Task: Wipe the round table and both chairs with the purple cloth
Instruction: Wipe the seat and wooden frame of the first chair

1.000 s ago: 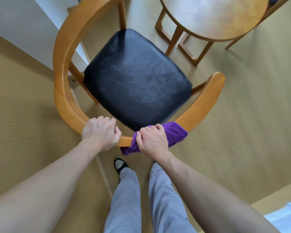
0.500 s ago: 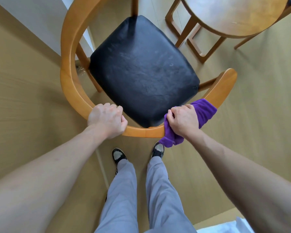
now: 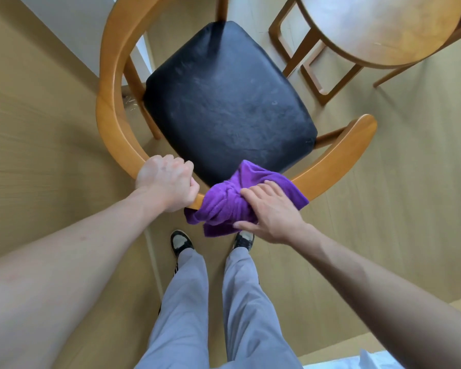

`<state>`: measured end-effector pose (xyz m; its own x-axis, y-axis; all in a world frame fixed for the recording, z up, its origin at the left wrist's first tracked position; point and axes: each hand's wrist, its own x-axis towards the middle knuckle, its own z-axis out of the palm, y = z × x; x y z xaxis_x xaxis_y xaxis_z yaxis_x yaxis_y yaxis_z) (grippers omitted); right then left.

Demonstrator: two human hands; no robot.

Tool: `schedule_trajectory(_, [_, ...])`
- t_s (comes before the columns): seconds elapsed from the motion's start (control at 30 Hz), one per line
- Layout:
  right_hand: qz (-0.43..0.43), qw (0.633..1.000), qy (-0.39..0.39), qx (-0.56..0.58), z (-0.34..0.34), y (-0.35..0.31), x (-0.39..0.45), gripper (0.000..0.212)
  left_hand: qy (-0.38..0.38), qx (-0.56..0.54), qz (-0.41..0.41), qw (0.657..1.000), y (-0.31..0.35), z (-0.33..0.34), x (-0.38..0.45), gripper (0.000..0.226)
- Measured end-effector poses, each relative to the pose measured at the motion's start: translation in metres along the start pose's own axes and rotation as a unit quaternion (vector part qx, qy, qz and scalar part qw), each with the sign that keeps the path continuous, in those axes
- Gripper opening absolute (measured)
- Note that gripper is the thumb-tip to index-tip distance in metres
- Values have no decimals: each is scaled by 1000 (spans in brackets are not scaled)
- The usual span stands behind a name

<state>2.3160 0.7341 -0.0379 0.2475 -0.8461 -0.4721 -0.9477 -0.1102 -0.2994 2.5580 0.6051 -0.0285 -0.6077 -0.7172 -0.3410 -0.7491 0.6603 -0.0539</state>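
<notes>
A wooden chair with a curved back rail [image 3: 112, 102] and a black seat [image 3: 224, 102] stands right in front of me. My left hand [image 3: 168, 182] grips the rail at its near bend. Just to its right, the purple cloth [image 3: 224, 206] is bunched over the rail. My right hand [image 3: 272, 214] lies on the cloth with its fingers stretched out, pressing it onto the wood, thumb spread toward me. The round table [image 3: 383, 27] is at the top right, beyond the chair.
A leg of a second chair [image 3: 410, 67] slants out from behind the table at the far right. A white wall [image 3: 72, 27] runs along the left of the chair. My shoes [image 3: 181, 242] stand just behind the rail. Something white [image 3: 357, 360] lies at the bottom right.
My right hand slid the cloth back left along the rail, close to my left hand, and its fingers went from curled round the cloth to stretched flat. My left hand kept its grip.
</notes>
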Motion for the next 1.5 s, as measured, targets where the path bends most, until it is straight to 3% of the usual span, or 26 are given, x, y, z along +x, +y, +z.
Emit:
schedule_trajectory(0.13, [-31,998,28,-56,-3,30,-13,64,6,-11,3,1000,1,-5,-1,27])
schedule_trajectory(0.23, [-14,996,21,-86,4,-2,7,50,5,-13,7,1000,1,-6,-1,24])
schedule_trajectory(0.33, [1,1000,-10,-15,17,-50,38,32,-3,-11,10,1000,0,-3,2,21])
schedule_trajectory(0.43, [28,998,25,46,23,-73,51,31,-14,-23,15,1000,-2,0,2,16])
schedule_trajectory(0.6, [-17,999,41,24,19,-58,33,19,-14,-31,25,999,-5,-1,2,14])
schedule_trajectory(0.67, [-30,999,41,-18,17,-41,20,20,0,-38,36,999,-11,-1,-1,18])
schedule_trajectory(0.8, [-30,995,62,-76,13,-12,-6,45,57,-62,2,996,-52,-6,0,32])
schedule_trajectory(0.9, [-6,996,52,-78,9,-15,-5,40,60,-65,-24,996,-75,-4,6,34])
schedule_trajectory(1.0, [32,998,42,-21,8,-45,16,24,47,-78,-33,995,-74,-6,9,26])
schedule_trajectory(1.1, [76,993,31,86,11,-88,43,32,32,-88,-35,995,-74,-9,7,25])
schedule_trajectory(1.2, [107,974,78,182,9,-123,60,45,20,-98,-27,995,-76,-13,8,23])
schedule_trajectory(1.27, [112,959,119,231,4,-143,70,36,17,-107,-27,994,-75,-16,8,25])
schedule_trajectory(1.4, [122,939,161,278,-4,-170,90,28,16,-127,-34,991,-76,-17,8,35])
schedule_trajectory(1.5, [93,944,160,272,2,-161,84,32,21,-139,-32,990,-75,-19,8,36])
